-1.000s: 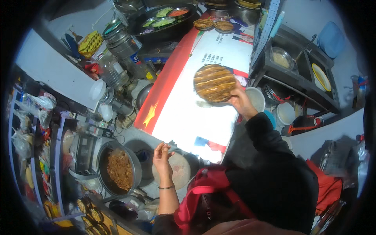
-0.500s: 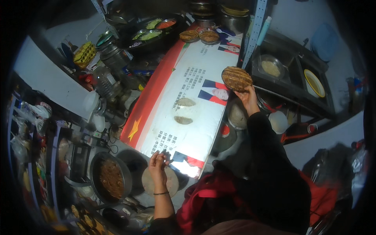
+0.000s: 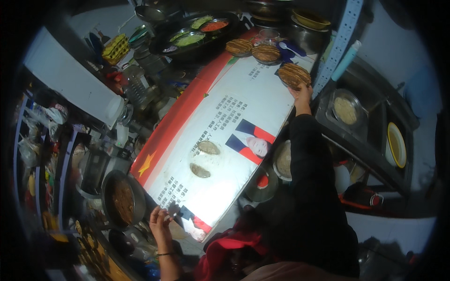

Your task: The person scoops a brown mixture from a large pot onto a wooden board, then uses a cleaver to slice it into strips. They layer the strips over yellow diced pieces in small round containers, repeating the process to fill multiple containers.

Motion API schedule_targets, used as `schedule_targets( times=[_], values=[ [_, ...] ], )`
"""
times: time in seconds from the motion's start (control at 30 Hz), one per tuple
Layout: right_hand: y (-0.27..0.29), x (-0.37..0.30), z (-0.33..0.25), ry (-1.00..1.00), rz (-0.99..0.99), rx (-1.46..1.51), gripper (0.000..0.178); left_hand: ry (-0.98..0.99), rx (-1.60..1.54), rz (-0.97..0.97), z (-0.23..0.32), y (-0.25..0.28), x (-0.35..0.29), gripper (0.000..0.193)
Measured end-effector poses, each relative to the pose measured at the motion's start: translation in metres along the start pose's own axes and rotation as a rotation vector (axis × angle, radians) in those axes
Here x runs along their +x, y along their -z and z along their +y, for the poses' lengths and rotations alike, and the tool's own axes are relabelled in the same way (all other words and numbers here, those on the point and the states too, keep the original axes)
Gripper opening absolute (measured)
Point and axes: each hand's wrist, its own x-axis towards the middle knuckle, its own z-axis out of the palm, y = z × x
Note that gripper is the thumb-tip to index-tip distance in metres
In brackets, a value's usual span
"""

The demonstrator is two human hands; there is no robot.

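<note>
My right hand (image 3: 302, 96) grips the near rim of a bowl heaped with brown sliced food (image 3: 294, 75) by the table's far right edge. Two similar filled bowls stand farther back: one bowl of brown slices (image 3: 239, 47) and another bowl of brown slices (image 3: 266, 53), side by side. At the near left corner of the table (image 3: 225, 173), my left hand (image 3: 161, 222) is open and empty, its fingers loosely bent and apart. Two greyish oval marks show on the printed table cover.
A large dark pan (image 3: 229, 38) with dishes of shredded vegetables stands at the far left. To the right is a dark sink unit (image 3: 370, 86) holding a metal bowl (image 3: 347, 107). A deep pan of brown food (image 3: 123, 199) sits left of the table, near stacked shelves.
My right hand has carried the bowl of brown slices farther across the table, closer to the other two. My left hand stays by the near edge. The whole view has shifted.
</note>
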Motion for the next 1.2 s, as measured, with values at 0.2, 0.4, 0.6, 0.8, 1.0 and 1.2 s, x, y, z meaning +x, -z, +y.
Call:
schedule_targets(
  times=[0.2,0.4,0.6,0.8,1.0,1.2],
  values=[
    [0.001,0.058,0.008,-0.002,0.021,-0.007,0.051,-0.001,0.048,0.036,0.004,-0.015,-0.003,0.028],
    [-0.003,0.086,0.02,-0.04,0.104,-0.044,0.031,0.002,0.029,0.066,0.002,-0.017,-0.004,0.028],
    [-0.008,0.076,0.024,-0.145,0.173,0.126,0.034,0.033,-0.015,0.078,0.003,-0.013,-0.007,0.027],
    [0.036,-0.006,0.016,-0.368,-0.35,-0.106,0.034,0.012,0.062,0.186,0.003,0.029,-0.021,0.04],
    [-0.011,-0.158,-0.009,-0.28,-0.679,-0.484,0.039,-0.09,-0.068,0.266,0.013,0.127,-0.056,0.02],
    [-0.091,-0.37,0.045,-0.471,-1.041,-0.552,0.032,-0.132,-0.234,0.651,-0.01,0.282,-0.117,0.02]
  ],
)
